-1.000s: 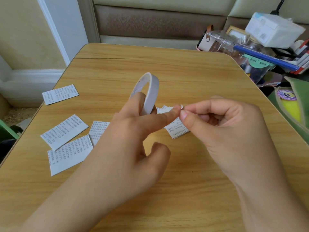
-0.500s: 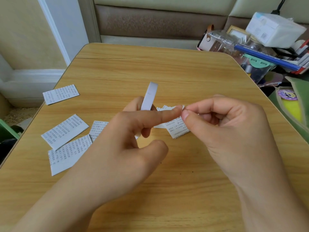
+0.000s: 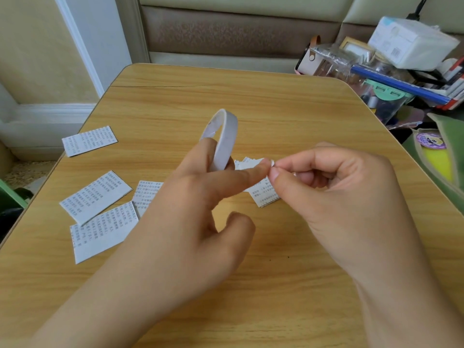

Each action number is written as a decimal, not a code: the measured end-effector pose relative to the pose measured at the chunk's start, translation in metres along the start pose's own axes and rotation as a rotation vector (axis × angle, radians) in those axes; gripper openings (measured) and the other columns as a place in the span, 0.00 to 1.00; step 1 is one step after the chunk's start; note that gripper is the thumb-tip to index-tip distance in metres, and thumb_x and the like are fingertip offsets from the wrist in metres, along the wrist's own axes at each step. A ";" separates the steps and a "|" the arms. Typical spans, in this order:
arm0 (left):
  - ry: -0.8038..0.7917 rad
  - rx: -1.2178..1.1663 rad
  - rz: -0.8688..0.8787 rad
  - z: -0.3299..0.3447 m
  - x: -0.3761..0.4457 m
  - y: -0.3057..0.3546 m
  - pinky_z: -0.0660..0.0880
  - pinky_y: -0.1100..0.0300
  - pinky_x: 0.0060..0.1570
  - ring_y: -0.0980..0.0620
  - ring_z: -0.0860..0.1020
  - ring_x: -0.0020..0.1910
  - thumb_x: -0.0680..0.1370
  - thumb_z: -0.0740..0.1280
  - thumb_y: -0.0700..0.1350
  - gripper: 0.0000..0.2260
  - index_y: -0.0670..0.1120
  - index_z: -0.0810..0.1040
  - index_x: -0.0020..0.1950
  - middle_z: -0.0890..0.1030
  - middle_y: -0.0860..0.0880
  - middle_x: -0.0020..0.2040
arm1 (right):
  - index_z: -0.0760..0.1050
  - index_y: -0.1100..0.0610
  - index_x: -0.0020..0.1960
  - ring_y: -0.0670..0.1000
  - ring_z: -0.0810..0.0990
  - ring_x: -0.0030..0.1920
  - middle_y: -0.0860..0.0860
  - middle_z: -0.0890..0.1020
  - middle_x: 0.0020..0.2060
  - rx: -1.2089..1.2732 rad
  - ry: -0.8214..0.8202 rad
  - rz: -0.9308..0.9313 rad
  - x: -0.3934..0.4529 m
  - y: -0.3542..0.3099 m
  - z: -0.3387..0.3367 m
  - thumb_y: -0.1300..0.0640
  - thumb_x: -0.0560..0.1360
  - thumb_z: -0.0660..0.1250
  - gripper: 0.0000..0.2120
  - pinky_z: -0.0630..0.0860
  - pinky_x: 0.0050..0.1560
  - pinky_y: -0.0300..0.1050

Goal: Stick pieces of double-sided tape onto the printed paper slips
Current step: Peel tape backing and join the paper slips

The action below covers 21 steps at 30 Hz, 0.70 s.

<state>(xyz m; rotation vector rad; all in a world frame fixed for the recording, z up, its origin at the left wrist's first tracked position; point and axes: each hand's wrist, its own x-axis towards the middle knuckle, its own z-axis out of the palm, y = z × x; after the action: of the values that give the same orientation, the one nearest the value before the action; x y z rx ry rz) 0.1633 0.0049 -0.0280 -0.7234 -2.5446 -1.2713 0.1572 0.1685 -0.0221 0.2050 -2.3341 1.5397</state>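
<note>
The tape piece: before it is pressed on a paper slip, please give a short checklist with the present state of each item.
1. Tape piece pinched by right hand: ok.
2. Piece torn free of tape roll: cannot tell.
3. Roll held by left hand: ok.
4. Paper slip lying below the fingertips: ok.
5. Slip flat and uncovered: not ok, hands hide part.

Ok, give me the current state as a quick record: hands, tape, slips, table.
left hand: holds the tape roll upright above the table, a finger through its ring
right hand: pinches a small tape piece at the left fingertip
slips at left: four paper slips, print up, flat
slips under hands: a few more, partly hidden
table: wooden, clutter off its right edge
tape on slips: cannot tell
</note>
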 end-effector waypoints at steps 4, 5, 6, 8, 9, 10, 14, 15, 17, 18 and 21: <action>-0.025 -0.180 -0.074 -0.002 0.000 0.000 0.68 0.75 0.39 0.58 0.71 0.44 0.64 0.59 0.52 0.24 0.69 0.76 0.57 0.68 0.58 0.41 | 0.82 0.45 0.36 0.43 0.71 0.31 0.47 0.75 0.29 0.012 0.001 0.003 0.000 0.000 0.000 0.53 0.64 0.72 0.03 0.67 0.32 0.32; -0.030 -0.205 -0.085 -0.002 0.000 0.000 0.68 0.75 0.39 0.57 0.71 0.43 0.64 0.59 0.52 0.24 0.70 0.75 0.57 0.68 0.59 0.41 | 0.82 0.45 0.36 0.43 0.70 0.31 0.47 0.74 0.29 0.015 0.000 0.002 0.001 0.000 0.000 0.53 0.65 0.72 0.03 0.67 0.32 0.32; -0.036 -0.225 -0.093 -0.002 0.000 0.000 0.68 0.73 0.38 0.57 0.70 0.42 0.63 0.59 0.53 0.24 0.71 0.75 0.57 0.68 0.60 0.41 | 0.82 0.44 0.36 0.43 0.70 0.31 0.47 0.74 0.29 0.021 0.000 0.002 0.001 0.000 0.000 0.53 0.65 0.72 0.03 0.67 0.32 0.32; -0.045 -0.257 -0.101 -0.003 0.001 0.000 0.67 0.69 0.36 0.56 0.70 0.40 0.63 0.60 0.53 0.24 0.71 0.76 0.56 0.68 0.60 0.40 | 0.82 0.44 0.36 0.43 0.70 0.31 0.49 0.75 0.29 0.027 0.000 0.002 0.001 0.001 -0.001 0.53 0.65 0.72 0.03 0.67 0.32 0.34; -0.048 -0.273 -0.099 -0.003 0.002 0.000 0.66 0.68 0.35 0.56 0.69 0.40 0.63 0.60 0.52 0.23 0.70 0.76 0.56 0.68 0.60 0.39 | 0.82 0.44 0.36 0.44 0.70 0.31 0.50 0.75 0.30 0.028 -0.001 0.002 0.001 0.001 -0.001 0.52 0.65 0.72 0.03 0.67 0.32 0.34; -0.052 -0.292 -0.097 -0.003 0.002 -0.001 0.66 0.69 0.34 0.57 0.69 0.40 0.63 0.61 0.52 0.23 0.70 0.77 0.56 0.68 0.60 0.39 | 0.82 0.44 0.36 0.44 0.70 0.31 0.51 0.76 0.31 0.030 -0.002 0.003 0.001 0.000 -0.001 0.52 0.65 0.72 0.03 0.68 0.32 0.35; -0.069 -0.359 -0.107 -0.003 0.002 -0.004 0.65 0.70 0.36 0.57 0.67 0.40 0.63 0.62 0.51 0.22 0.69 0.78 0.54 0.67 0.56 0.38 | 0.82 0.43 0.36 0.51 0.73 0.33 0.53 0.77 0.33 0.056 -0.012 0.007 0.001 0.000 -0.001 0.52 0.65 0.72 0.04 0.70 0.34 0.40; -0.070 -0.380 -0.109 -0.003 0.002 -0.004 0.64 0.71 0.38 0.57 0.67 0.40 0.63 0.63 0.51 0.22 0.68 0.79 0.54 0.67 0.55 0.38 | 0.83 0.43 0.36 0.53 0.73 0.34 0.54 0.77 0.33 0.063 -0.014 0.008 0.001 0.000 -0.001 0.52 0.65 0.72 0.04 0.71 0.35 0.43; -0.071 -0.404 -0.110 -0.003 0.002 -0.005 0.64 0.71 0.39 0.57 0.68 0.40 0.63 0.63 0.51 0.22 0.68 0.79 0.54 0.67 0.54 0.38 | 0.83 0.43 0.36 0.53 0.74 0.34 0.54 0.78 0.33 0.074 -0.015 0.007 0.001 0.000 -0.001 0.52 0.66 0.73 0.04 0.72 0.35 0.44; -0.071 -0.403 -0.107 -0.003 0.002 -0.005 0.64 0.71 0.39 0.57 0.67 0.40 0.63 0.63 0.51 0.22 0.68 0.79 0.54 0.67 0.54 0.38 | 0.83 0.43 0.36 0.52 0.74 0.34 0.54 0.78 0.33 0.078 -0.016 0.004 0.001 0.000 -0.002 0.52 0.66 0.73 0.04 0.72 0.35 0.42; -0.066 -0.361 -0.092 -0.003 0.002 -0.005 0.64 0.70 0.37 0.57 0.68 0.40 0.63 0.62 0.51 0.23 0.70 0.78 0.55 0.67 0.55 0.38 | 0.83 0.43 0.37 0.47 0.72 0.32 0.49 0.77 0.30 0.083 -0.032 -0.005 0.001 0.001 -0.003 0.51 0.66 0.73 0.03 0.70 0.34 0.39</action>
<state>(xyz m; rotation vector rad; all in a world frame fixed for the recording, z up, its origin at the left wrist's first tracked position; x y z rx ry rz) 0.1591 0.0009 -0.0288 -0.7302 -2.4490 -1.7946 0.1565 0.1717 -0.0219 0.2575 -2.2936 1.6446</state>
